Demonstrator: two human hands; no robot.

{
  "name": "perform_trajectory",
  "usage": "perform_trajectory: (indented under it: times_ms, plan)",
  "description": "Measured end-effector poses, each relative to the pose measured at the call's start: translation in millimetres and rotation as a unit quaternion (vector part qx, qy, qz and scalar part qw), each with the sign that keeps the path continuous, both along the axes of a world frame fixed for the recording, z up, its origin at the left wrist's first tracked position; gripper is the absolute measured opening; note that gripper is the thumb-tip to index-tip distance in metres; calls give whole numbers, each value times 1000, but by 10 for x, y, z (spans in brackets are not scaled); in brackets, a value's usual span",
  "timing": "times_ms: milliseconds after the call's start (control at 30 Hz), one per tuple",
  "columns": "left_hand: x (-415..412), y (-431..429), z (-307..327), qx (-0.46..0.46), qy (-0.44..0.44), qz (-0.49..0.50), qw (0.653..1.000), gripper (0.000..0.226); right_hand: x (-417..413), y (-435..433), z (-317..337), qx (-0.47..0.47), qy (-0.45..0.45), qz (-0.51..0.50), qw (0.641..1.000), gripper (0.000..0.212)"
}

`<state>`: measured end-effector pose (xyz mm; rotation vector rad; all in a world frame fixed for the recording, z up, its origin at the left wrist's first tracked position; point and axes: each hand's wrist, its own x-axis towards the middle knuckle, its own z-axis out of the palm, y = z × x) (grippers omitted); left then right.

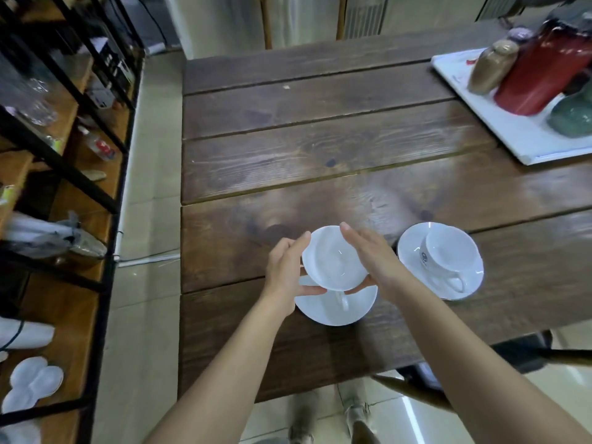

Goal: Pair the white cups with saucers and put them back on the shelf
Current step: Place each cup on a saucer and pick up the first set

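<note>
A white cup (333, 259) sits between my two hands, over a white saucer (333, 310) near the table's front edge, its handle pointing toward me. My left hand (285, 274) presses on the cup's left side and my right hand (374, 261) on its right side, thumbs at its near rim. I cannot tell whether the cup rests on the saucer or hangs just above it. To the right, a second white cup (445, 254) stands on its own saucer (413, 248). The shelf (105, 200), black frame with wooden boards, stands at the left.
The dark wooden plank table (320, 149) stretches ahead. A white tray (512, 136) at the back right carries a red flask (541, 68), a brown bottle (490, 65) and a green bowl (573, 113). White dishes (35, 382) lie on the shelf's lower board. A chair (413, 389) is tucked under the table.
</note>
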<state>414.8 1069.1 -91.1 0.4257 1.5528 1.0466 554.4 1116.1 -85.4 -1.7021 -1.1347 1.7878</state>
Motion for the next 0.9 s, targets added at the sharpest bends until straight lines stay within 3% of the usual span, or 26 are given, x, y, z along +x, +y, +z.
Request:
perform_trajectory:
  times_ms: [133, 367, 600, 700, 767, 833, 900]
  plan:
    - [46, -89, -58, -22, 6, 6, 1000, 17, 26, -71, -77, -7, -6, 13, 1000, 51]
    - [75, -199, -127, -30, 6, 34, 999, 16, -18, -83, -140, -7, -47, 62, 997, 56]
    - [68, -204, -151, -31, 71, 12, 997, 14, -5, -36, -147, 23, -84, 100, 991, 57]
    - [3, -232, -217, -14, 237, -18, 971, 27, 77, -20, -221, 113, -161, 83, 977, 55]
    - [-45, -249, -268, -19, 295, -13, 955, 45, 156, -28, -295, 185, -204, 34, 961, 49]
    - [-70, -248, -278, -49, 242, -17, 969, 69, 224, -52, -375, 202, -233, 13, 951, 44]
    - [-52, -245, -271, -78, 163, -32, 983, 81, 252, -97, -448, 152, -227, 20, 962, 53]
